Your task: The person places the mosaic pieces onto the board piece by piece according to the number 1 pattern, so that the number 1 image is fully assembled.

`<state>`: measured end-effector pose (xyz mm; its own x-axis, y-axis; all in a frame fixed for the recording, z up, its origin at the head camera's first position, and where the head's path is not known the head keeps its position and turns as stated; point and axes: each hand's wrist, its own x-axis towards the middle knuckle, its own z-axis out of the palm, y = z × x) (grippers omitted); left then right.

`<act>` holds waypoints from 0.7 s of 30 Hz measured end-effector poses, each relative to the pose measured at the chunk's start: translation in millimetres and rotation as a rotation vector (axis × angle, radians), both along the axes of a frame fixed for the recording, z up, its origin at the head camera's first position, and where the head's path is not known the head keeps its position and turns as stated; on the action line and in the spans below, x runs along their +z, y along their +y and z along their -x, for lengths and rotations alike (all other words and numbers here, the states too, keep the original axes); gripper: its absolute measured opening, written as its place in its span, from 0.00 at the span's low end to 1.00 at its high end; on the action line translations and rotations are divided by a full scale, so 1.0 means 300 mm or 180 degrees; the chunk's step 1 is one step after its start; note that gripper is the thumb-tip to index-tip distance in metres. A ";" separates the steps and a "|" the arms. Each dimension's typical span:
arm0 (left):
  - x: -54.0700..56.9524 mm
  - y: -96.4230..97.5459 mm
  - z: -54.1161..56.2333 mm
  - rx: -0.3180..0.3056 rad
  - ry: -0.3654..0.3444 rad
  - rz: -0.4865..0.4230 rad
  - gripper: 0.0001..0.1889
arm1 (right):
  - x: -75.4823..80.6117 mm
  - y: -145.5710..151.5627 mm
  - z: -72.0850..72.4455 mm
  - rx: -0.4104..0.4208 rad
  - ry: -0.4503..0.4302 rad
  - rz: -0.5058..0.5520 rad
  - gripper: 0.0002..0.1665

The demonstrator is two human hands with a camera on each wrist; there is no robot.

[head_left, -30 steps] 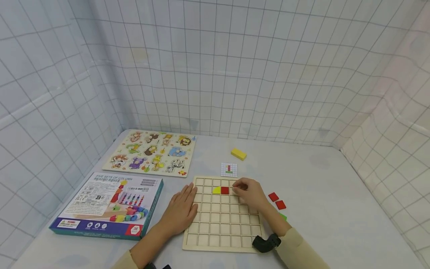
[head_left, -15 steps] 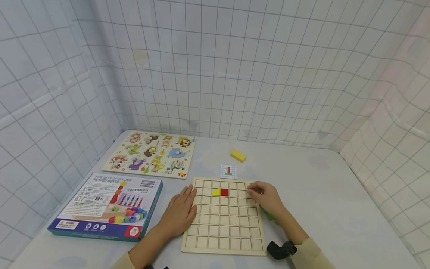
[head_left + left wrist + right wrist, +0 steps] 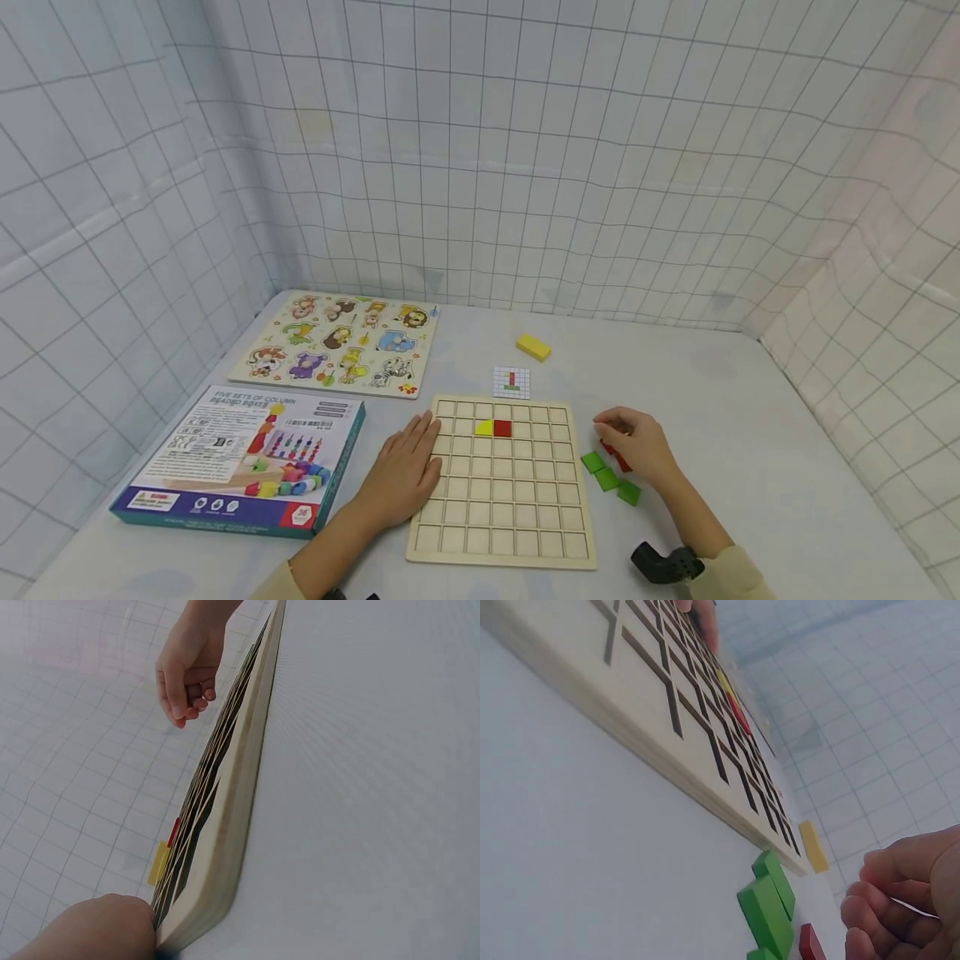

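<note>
A wooden grid board (image 3: 502, 492) lies flat on the table. My left hand (image 3: 405, 471) rests along its left edge with the fingers straight. Near the board's far side, a yellow piece with a slanted edge (image 3: 484, 428) and a red square tile (image 3: 502, 428) sit side by side in cells. To the right of the board, my right hand (image 3: 636, 442) hovers over red tiles (image 3: 618, 460) and partly hides them. Its fingers are loosely curled, with nothing seen between them in the right wrist view. Several green tiles (image 3: 766, 915) lie between that hand and the board.
Beyond the board are a small pattern card (image 3: 512, 382) and a yellow block (image 3: 533, 347). At the left lie an animal puzzle board (image 3: 341, 337) and, nearer, a boxed bead set (image 3: 247, 458). White sheets with a grid pattern rise behind and at both sides.
My right hand has moved rightward from over the board's upper right cells to the loose tiles beside it, uncovering the board's right edge. The left hand has stayed put.
</note>
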<state>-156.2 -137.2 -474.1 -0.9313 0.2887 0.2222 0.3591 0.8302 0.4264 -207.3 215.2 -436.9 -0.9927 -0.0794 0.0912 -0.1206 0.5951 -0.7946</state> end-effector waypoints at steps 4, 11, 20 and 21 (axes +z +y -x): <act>-0.001 0.002 0.001 0.0015 0.0003 -0.0001 0.29 | -0.008 0.038 0.001 -0.0099 -0.0027 0.0016 0.11; 0.001 0.004 0.000 0.0014 0.0005 -0.0002 0.29 | -0.023 0.080 0.006 -0.0253 -0.0171 -0.0003 0.13; -0.004 0.005 0.000 0.0005 0.0017 -0.0004 0.29 | -0.038 0.098 0.010 -0.0264 -0.0249 -0.0124 0.13; -0.005 0.004 0.000 0.0005 0.0020 0.0001 0.29 | -0.040 0.099 0.010 -0.0237 -0.0233 -0.0177 0.13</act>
